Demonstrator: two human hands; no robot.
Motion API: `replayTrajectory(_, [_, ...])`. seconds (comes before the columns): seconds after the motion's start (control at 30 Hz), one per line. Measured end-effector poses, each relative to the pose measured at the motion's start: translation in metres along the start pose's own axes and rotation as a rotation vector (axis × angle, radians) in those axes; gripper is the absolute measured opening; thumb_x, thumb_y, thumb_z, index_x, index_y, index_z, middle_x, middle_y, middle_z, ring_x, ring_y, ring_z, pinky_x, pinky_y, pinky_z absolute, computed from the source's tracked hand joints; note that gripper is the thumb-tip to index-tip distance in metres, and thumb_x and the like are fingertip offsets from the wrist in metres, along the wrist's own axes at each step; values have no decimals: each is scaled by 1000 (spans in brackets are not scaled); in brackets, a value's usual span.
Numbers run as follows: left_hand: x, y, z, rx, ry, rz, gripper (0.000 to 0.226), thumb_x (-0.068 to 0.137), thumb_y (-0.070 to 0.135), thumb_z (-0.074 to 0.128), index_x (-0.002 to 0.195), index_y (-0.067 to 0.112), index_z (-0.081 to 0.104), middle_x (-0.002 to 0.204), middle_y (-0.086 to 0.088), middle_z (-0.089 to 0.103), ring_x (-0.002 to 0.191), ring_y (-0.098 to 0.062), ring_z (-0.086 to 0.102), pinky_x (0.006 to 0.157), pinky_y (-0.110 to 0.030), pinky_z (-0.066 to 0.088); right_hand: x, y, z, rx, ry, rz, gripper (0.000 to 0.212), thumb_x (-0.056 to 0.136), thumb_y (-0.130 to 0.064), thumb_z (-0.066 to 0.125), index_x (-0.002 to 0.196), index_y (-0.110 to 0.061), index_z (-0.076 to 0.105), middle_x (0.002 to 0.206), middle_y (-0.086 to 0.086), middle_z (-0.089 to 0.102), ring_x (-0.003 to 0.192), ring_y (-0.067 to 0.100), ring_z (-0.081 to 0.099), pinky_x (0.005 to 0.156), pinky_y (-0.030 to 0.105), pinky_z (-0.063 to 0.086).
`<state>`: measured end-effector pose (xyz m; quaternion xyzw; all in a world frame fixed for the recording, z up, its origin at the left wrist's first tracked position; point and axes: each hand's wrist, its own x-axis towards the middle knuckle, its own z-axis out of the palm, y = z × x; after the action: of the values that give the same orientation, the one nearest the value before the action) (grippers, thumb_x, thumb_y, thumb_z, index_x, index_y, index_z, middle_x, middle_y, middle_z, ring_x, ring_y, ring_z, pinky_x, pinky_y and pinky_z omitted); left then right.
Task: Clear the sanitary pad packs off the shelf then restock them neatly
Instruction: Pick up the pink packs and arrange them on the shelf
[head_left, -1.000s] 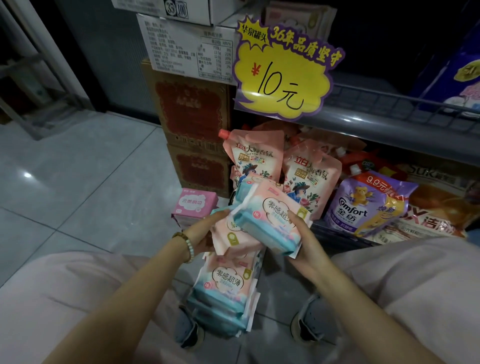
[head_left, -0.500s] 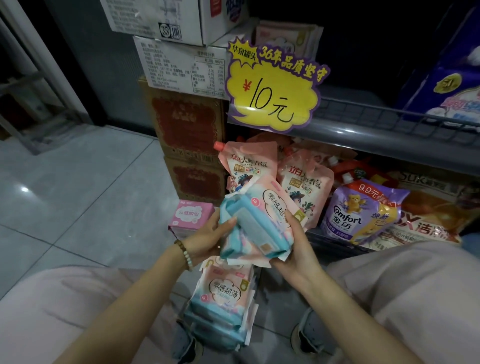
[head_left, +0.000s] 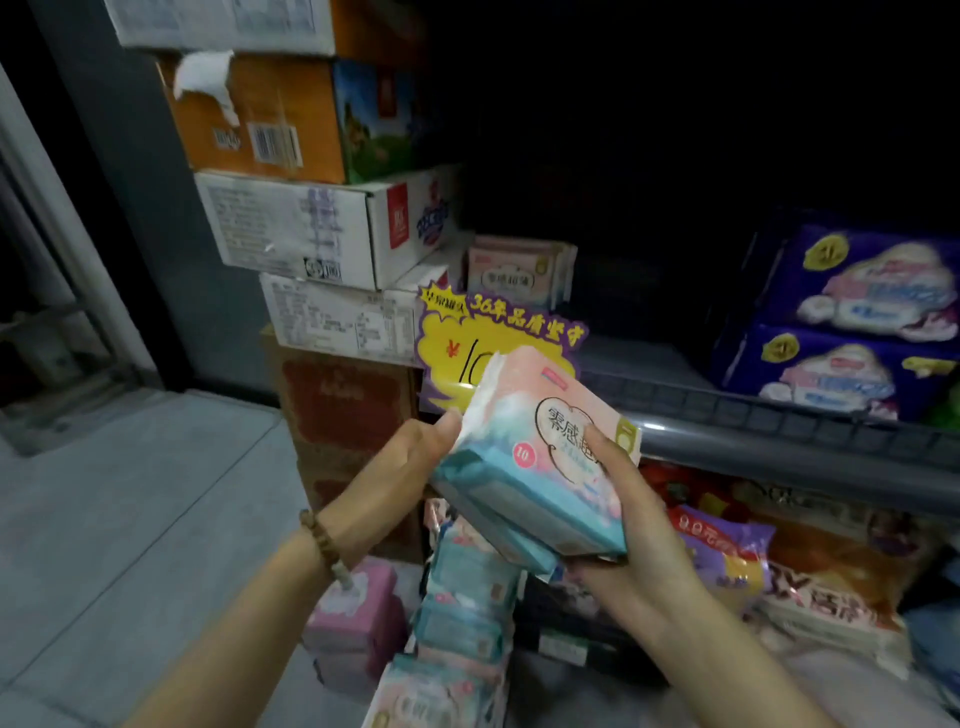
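Your right hand (head_left: 639, 525) grips the lower right end of the pad packs (head_left: 540, 452), thumb across the printed front and fingers curled underneath. Your left hand (head_left: 410, 467) holds the bundle's left edge, thumb at the crimped seam and the other fingers hidden behind it. The pink-and-blue bundle is tilted in mid-air, just in front of the shelf (head_left: 779, 447) and its grey front rail, above the tiled floor (head_left: 130, 519).

Stacked cardboard boxes (head_left: 291, 234) rise at the left beside the shelf. Large purple packages (head_left: 852, 322) sit two high at the right of the shelf. More packs of the same pink-and-blue kind lie in a loose pile (head_left: 467, 597) on the floor below your hands. Soft pouches (head_left: 727, 551) crowd the lower level to the right. A yellow price sign (head_left: 467, 343) hangs at the shelf's left end, partly covered by the bundle. A few matching packs (head_left: 519, 273) stand upright on the shelf behind it. A pink box (head_left: 358, 613) rests on the floor beside the pile. A beaded bracelet (head_left: 324, 545) circles your left wrist.
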<state>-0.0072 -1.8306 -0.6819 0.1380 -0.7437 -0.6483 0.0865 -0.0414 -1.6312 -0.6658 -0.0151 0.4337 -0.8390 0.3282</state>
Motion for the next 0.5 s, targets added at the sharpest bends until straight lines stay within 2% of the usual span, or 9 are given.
replayTrajectory(0.07, [10, 40, -10, 280, -86, 114, 107, 41, 97, 45, 106, 13, 55, 91, 19, 67, 83, 8, 61, 86, -16, 46, 7, -25, 12, -123, -27, -77, 39, 71, -36, 64, 106, -18, 69, 99, 7, 75, 77, 18, 73, 69, 33, 56])
replayTrajectory(0.1, [14, 60, -15, 347, -117, 146, 115, 39, 98, 43, 119, 16, 50, 94, 24, 66, 86, 13, 60, 85, -12, 45, 12, -38, 18, -175, -41, -112, 44, 71, -39, 65, 111, -20, 66, 99, 6, 75, 79, 18, 73, 63, 29, 57])
replayTrajectory(0.13, [17, 80, -18, 381, -143, 164, 120, 39, 99, 43, 131, 21, 44, 103, 22, 67, 94, 9, 61, 92, -19, 47, 19, -50, 25, -220, -53, -154, 50, 70, -41, 66, 116, -22, 64, 101, 4, 75, 83, 18, 73, 61, 28, 57])
replayTrajectory(0.17, [23, 99, -20, 392, -190, 192, 116, 41, 99, 42, 133, 27, 46, 110, 18, 67, 101, 0, 64, 96, -29, 48, 26, -63, 33, -270, -58, -207, 56, 69, -43, 68, 121, -23, 60, 103, 3, 74, 87, 19, 73, 64, 29, 58])
replayTrajectory(0.2, [25, 118, -20, 413, -227, 216, 104, 46, 96, 41, 126, 32, 53, 112, 13, 69, 101, -8, 65, 97, -34, 48, 35, -75, 39, -327, -54, -280, 63, 67, -45, 70, 125, -23, 56, 106, 3, 73, 91, 20, 72, 71, 33, 58])
replayTrajectory(0.27, [35, 149, -17, 496, -261, 253, 73, 61, 89, 36, 108, 39, 61, 104, 9, 72, 96, -19, 67, 86, -31, 51, 55, -98, 52, -419, -33, -424, 77, 61, -46, 74, 129, -21, 49, 111, 3, 71, 95, 21, 71, 79, 37, 58])
replayTrajectory(0.37, [67, 174, -14, 563, -222, 395, 39, 76, 72, 42, 96, 44, 60, 81, 20, 71, 70, -11, 65, 60, -22, 51, 90, -132, 67, -522, -31, -593, 86, 56, -49, 75, 130, -18, 45, 116, 4, 68, 96, 16, 70, 77, 30, 59])
replayTrajectory(0.43, [93, 180, -13, 534, -192, 507, 26, 81, 61, 50, 96, 42, 59, 76, 19, 68, 61, -8, 62, 54, -24, 52, 113, -152, 69, -584, -47, -689, 89, 58, -47, 77, 133, -16, 40, 119, 2, 66, 101, 12, 68, 82, 27, 58])
replayTrajectory(0.5, [122, 176, -12, 545, -182, 590, 12, 87, 42, 58, 98, 37, 59, 75, 18, 66, 62, 4, 61, 56, -18, 49, 138, -167, 63, -616, -87, -683, 91, 57, -43, 80, 134, -12, 42, 119, 7, 66, 102, 16, 68, 84, 31, 58])
